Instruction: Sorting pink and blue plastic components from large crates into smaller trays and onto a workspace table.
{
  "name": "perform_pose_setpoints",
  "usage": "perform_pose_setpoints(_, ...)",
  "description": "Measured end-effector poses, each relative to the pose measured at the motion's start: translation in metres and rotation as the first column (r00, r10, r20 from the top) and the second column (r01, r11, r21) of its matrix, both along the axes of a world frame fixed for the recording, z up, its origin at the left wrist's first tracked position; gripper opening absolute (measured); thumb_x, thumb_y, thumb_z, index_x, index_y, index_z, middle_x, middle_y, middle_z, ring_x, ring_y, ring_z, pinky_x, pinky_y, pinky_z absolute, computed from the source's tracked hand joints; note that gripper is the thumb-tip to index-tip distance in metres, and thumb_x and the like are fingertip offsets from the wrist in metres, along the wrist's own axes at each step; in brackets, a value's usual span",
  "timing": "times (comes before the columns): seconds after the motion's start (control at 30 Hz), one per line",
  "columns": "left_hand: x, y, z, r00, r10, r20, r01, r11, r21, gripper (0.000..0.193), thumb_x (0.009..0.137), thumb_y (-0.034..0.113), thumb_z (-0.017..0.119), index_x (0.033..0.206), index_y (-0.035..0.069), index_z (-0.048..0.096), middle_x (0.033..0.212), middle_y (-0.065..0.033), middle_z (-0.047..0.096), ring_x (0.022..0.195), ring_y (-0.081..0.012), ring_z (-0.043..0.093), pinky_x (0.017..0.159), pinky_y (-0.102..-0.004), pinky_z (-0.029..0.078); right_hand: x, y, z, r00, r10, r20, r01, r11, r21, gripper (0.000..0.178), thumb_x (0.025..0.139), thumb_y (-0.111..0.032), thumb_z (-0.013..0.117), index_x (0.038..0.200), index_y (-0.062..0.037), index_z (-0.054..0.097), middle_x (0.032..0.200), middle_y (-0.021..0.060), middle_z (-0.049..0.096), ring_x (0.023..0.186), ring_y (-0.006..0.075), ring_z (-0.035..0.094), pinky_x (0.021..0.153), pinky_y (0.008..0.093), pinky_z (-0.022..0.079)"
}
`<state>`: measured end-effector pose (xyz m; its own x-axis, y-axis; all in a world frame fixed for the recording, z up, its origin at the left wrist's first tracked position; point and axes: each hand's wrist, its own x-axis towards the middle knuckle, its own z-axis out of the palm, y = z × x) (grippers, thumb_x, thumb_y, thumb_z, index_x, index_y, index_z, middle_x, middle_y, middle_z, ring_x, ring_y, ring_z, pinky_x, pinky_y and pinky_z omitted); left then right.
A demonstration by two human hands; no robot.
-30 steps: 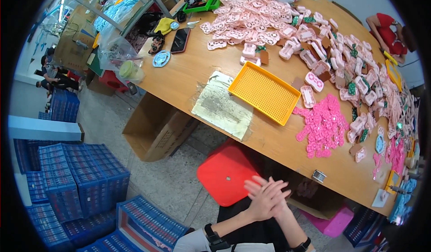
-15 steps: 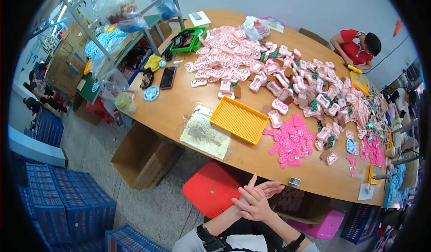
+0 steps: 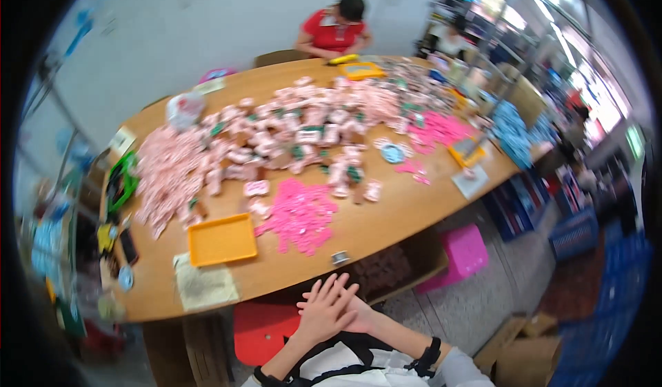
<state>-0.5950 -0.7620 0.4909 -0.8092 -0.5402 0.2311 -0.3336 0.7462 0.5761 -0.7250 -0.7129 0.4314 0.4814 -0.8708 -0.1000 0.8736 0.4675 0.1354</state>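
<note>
My left hand point(image 3: 323, 316) lies across my right hand point(image 3: 360, 317) in front of the table's near edge. The left fingers are stretched out and spread, pointing up and to the right. Beneath it the right palm is partly covered, with a few straight fingertips showing past the left hand's edge. Neither hand shows anything held. Nearest to them on the table edge is a small metal piece point(image 3: 340, 257), and behind that spreads a heap of bright pink flat pieces point(image 3: 300, 218).
Piles of pale pink bone-shaped parts point(image 3: 169, 173) cover the wooden table point(image 3: 407, 215). A yellow tray point(image 3: 223, 240) stands near left beside a stained cloth point(image 3: 201, 283). Below are a red stool point(image 3: 262, 332) and a pink stool point(image 3: 455, 257). A person in red point(image 3: 334, 32) sits opposite.
The view has swung to the right. Earlier my right hand lay over the left; now the left is on top of the right.
</note>
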Motion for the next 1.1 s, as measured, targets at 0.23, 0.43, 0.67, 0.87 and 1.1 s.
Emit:
perform_pose_setpoints(0.23, 0.018, 0.006, -0.064, 0.992, 0.127, 0.01, -0.125, 0.959, 0.254, 0.029, 0.091, 0.019, 0.047, 0.109, 0.001, 0.061, 0.109, -0.0189, 0.06, 0.1, -0.0321, 0.057, 0.088, -0.0393, 0.044, -0.121, 0.075, 0.057, 0.834, -0.052, -0.55, 0.143, 0.982, 0.123, 0.051, 0.095, -0.048, 0.036, 0.1, -0.003, 0.059, 0.092, 0.0113, 0.065, 0.089, 0.0223, 0.062, 0.083, 0.0329, 0.048)
perform_pose_setpoints(0.43, 0.055, 0.043, -0.123, 0.905, 0.183, 0.383, -0.398, 0.68, 0.615, 0.032, 0.096, 0.024, 0.04, 0.097, 0.0, 0.061, 0.068, -0.0121, 0.066, 0.063, -0.0219, 0.066, 0.058, -0.0337, 0.051, -0.196, 0.132, 0.053, 0.449, -0.146, -0.882, 0.383, 0.923, 0.042, 0.011, 0.091, -0.012, 0.052, 0.101, -0.0074, 0.051, 0.084, 0.0028, 0.057, 0.084, 0.0141, 0.058, 0.078, 0.0257, 0.046)
perform_pose_setpoints(0.67, -0.009, 0.087, -0.137, 0.891, 0.305, 0.336, -0.438, 0.772, 0.462, 0.022, 0.09, 0.016, 0.053, 0.109, 0.004, 0.057, 0.069, -0.0117, 0.066, 0.063, -0.0245, 0.065, 0.058, -0.0357, 0.051, -0.245, 0.156, 0.022, 0.304, -0.007, -0.953, 0.342, 0.934, 0.102, 0.049, 0.079, 0.009, 0.062, 0.122, -0.0041, 0.044, 0.119, 0.0115, 0.047, 0.101, 0.0204, 0.057, 0.091, 0.0305, 0.046)
perform_pose_setpoints(0.87, -0.116, 0.139, -0.133, 0.835, 0.44, 0.331, -0.547, 0.729, 0.411, 0.026, 0.088, 0.02, 0.056, 0.109, 0.006, 0.058, 0.08, -0.016, 0.066, 0.075, -0.0332, 0.065, 0.066, -0.0422, 0.05, -0.334, 0.177, -0.02, 0.085, -0.007, -0.996, 0.057, 0.998, -0.002, 0.024, 0.085, -0.008, 0.062, 0.107, -0.0031, 0.056, 0.101, 0.0076, 0.058, 0.092, 0.0145, 0.06, 0.079, 0.0245, 0.049)
perform_pose_setpoints(1.1, -0.175, 0.242, -0.142, 0.777, 0.375, 0.505, -0.623, 0.568, 0.538, 0.036, 0.085, 0.028, 0.06, 0.113, 0.007, 0.058, 0.09, -0.0199, 0.066, 0.087, -0.0303, 0.065, 0.079, -0.0405, 0.05, -0.441, 0.195, -0.058, 0.052, 0.26, -0.964, -0.245, 0.939, 0.24, 0.027, 0.095, -0.028, 0.047, 0.098, -0.0043, 0.06, 0.082, 0.0054, 0.066, 0.074, 0.0113, 0.064, 0.066, 0.0202, 0.05)
